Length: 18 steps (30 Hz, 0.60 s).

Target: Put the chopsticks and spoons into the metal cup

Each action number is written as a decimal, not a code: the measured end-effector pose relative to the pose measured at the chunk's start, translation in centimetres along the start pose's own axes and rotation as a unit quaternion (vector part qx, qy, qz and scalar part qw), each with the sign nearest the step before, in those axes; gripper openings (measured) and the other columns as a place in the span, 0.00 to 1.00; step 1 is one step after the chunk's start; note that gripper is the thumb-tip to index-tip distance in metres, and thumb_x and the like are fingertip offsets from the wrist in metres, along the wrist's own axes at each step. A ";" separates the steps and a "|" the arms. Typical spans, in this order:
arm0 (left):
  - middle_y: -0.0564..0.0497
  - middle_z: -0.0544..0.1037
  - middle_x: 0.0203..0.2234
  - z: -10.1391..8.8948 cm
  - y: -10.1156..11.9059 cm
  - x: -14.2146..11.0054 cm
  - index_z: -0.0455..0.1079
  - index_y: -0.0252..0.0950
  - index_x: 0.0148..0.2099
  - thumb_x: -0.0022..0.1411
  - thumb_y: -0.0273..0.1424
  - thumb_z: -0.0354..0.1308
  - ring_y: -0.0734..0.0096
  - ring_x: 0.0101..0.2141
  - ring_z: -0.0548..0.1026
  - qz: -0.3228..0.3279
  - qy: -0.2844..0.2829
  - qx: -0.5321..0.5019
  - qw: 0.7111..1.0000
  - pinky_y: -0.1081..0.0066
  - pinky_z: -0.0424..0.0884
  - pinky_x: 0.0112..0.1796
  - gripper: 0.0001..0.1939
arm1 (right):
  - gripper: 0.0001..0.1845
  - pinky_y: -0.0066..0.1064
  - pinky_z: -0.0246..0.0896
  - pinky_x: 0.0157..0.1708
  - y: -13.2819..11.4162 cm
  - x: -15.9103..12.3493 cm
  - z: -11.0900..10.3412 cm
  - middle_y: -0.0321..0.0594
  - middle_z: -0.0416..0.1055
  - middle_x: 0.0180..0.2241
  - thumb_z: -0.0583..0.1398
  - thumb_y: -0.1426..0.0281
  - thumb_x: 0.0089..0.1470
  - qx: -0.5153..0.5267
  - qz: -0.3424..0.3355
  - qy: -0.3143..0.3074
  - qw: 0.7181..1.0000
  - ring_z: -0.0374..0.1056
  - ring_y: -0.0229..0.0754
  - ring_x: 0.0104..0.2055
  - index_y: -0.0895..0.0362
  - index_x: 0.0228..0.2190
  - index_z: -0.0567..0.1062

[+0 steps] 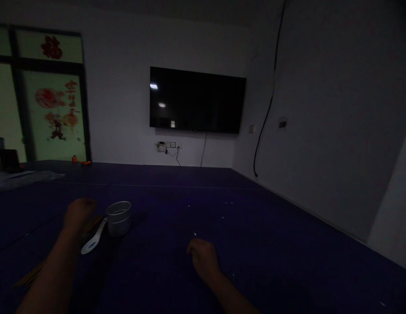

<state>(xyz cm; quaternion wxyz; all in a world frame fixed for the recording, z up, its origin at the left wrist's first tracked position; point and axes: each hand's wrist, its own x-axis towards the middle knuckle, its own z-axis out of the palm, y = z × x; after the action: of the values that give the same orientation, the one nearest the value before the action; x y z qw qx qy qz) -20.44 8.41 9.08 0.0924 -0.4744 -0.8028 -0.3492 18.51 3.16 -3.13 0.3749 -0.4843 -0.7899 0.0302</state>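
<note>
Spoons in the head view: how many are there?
1: a white soup spoon, between the left forearm and the silvery cup, its handle pointing toward the cup. Another could be hidden behind that forearm.

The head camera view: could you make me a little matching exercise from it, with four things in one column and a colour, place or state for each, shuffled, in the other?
Things:
1. Soup spoon
2. Cylindrical cup
3. Television
4. Right hand

Descriptions:
A. Fixed to the far wall, its screen dark
B. Close to a small white bit, fingers curled
C. White, with a blue mark in its bowl
D. Silvery grey, standing upright with its open rim on top

Right pairs: 1-C, 2-D, 3-A, 4-B.
</note>
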 end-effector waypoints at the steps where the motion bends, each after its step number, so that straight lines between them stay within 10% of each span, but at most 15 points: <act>1: 0.49 0.76 0.20 -1.0 0.6 -0.2 0.73 0.30 0.29 0.53 0.31 0.54 0.68 0.26 0.72 -0.008 -0.006 0.000 1.000 0.76 0.61 0.24 0.10 | 0.17 0.24 0.55 0.29 0.0 0.0 0.0 0.34 0.73 0.24 0.50 0.84 0.41 -0.002 0.001 0.001 1.000 0.68 0.35 0.28 0.55 0.21 0.74; 5: 0.47 0.77 0.30 -6.2 4.1 -2.3 0.73 0.27 0.37 0.59 0.41 0.49 0.68 0.31 0.71 -0.024 0.062 -0.067 0.996 0.76 0.61 0.28 0.21 | 0.17 0.24 0.54 0.30 -0.2 0.0 -0.1 0.34 0.73 0.24 0.50 0.84 0.40 -0.016 0.005 0.004 1.000 0.68 0.35 0.28 0.55 0.21 0.74; 10: 0.56 0.63 0.15 -9.9 10.1 -7.4 0.65 0.32 0.22 0.59 0.46 0.47 0.77 0.21 0.62 0.022 0.147 -0.234 0.961 0.77 0.54 0.23 0.24 | 0.16 0.23 0.50 0.27 -0.4 0.0 -0.5 0.33 0.69 0.20 0.50 0.85 0.38 -0.049 0.007 0.010 0.999 0.64 0.34 0.25 0.56 0.18 0.71; 18: 0.55 0.64 0.11 0.5 13.5 -19.9 0.60 0.37 0.18 0.62 0.47 0.40 0.76 0.15 0.61 0.296 -0.078 -0.164 0.938 0.73 0.50 0.20 0.27 | 0.14 0.25 0.44 0.23 -1.7 0.3 -2.5 0.33 0.65 0.17 0.50 0.84 0.41 -0.054 0.048 0.096 0.993 0.61 0.34 0.22 0.56 0.15 0.66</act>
<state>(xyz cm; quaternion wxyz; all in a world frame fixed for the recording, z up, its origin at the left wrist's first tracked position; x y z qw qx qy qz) 1.44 -1.02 5.52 0.0492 -0.7251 -0.5622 -0.3947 18.69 1.68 -0.45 0.4203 -0.5419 -0.7267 -0.0409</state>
